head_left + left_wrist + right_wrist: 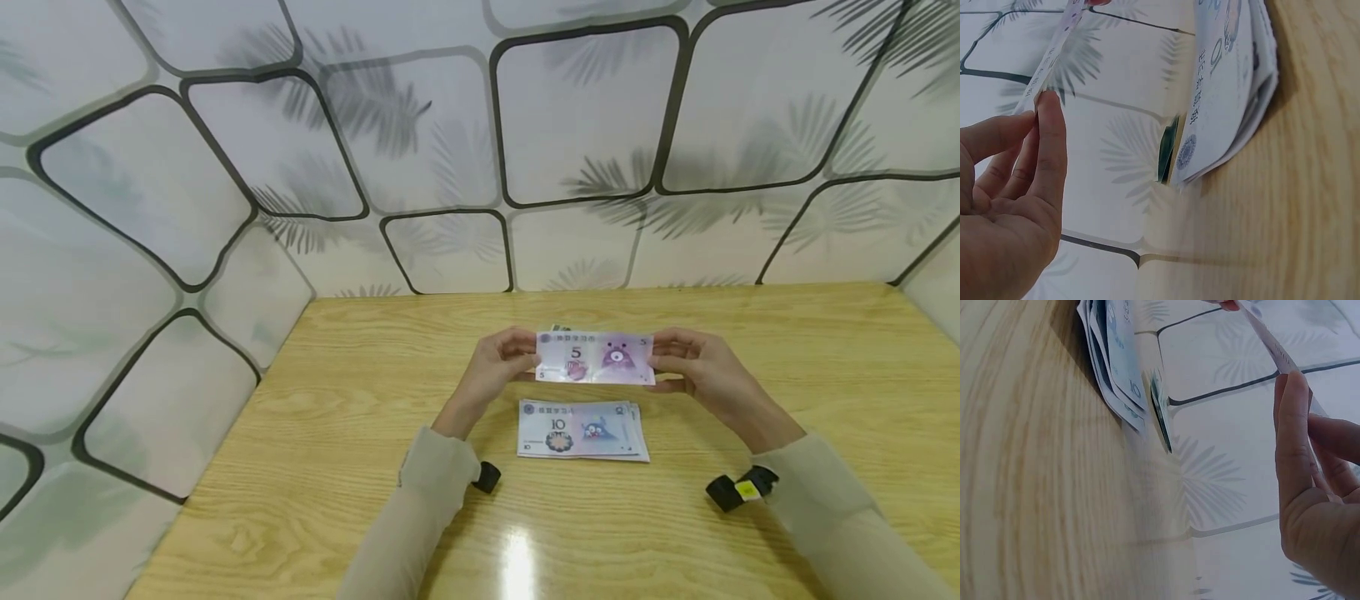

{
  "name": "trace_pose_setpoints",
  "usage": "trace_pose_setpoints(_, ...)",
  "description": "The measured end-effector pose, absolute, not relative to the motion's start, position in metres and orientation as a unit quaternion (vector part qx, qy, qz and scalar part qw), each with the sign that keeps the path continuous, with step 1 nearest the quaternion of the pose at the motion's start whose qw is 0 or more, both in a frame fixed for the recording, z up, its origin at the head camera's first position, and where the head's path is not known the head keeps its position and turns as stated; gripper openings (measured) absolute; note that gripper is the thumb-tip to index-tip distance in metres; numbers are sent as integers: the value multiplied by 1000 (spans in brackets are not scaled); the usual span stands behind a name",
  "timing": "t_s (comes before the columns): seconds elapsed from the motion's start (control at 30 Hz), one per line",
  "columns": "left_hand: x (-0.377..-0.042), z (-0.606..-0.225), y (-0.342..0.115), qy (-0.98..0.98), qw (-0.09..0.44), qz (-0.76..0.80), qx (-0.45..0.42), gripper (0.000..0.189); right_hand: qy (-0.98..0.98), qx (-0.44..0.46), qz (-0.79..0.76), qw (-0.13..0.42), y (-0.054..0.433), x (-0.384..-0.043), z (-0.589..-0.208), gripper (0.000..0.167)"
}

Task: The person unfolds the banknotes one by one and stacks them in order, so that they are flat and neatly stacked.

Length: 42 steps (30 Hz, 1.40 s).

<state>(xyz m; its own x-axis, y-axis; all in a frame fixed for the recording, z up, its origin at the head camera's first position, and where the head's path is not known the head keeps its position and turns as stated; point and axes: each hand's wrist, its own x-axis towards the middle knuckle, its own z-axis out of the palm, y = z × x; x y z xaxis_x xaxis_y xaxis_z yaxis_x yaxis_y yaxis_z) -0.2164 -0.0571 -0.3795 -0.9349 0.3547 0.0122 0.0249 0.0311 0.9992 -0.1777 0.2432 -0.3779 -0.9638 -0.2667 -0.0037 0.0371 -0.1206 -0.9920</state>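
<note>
A purple play banknote (592,358) marked 5 is stretched level between both hands, raised over the table with its printed face toward the head camera. Its left end is pinched between thumb and fingers of my left hand (498,367). At the other end, my right hand (701,371) pinches the note the same way. Both wrist views show the note edge-on, with the left hand (1022,181) and right hand (1313,469) at its ends. Below it in the head view lies a loose stack of blue 10 banknotes (581,429), its edges slightly fanned.
Behind the held note, a dark green paper piece (1167,150) lies on the table, mostly hidden in the head view. The wooden table (337,467) meets a patterned wall (585,117) at the back and another at the left. Black wrist cameras (726,493) sit below the sleeves.
</note>
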Motion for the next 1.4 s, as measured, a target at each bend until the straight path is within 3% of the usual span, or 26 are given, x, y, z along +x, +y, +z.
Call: trace_pose_setpoints(1.4,-189,-387,-76,699,164,681,143,28,657,-110,-734,132,238,-159,-385,25)
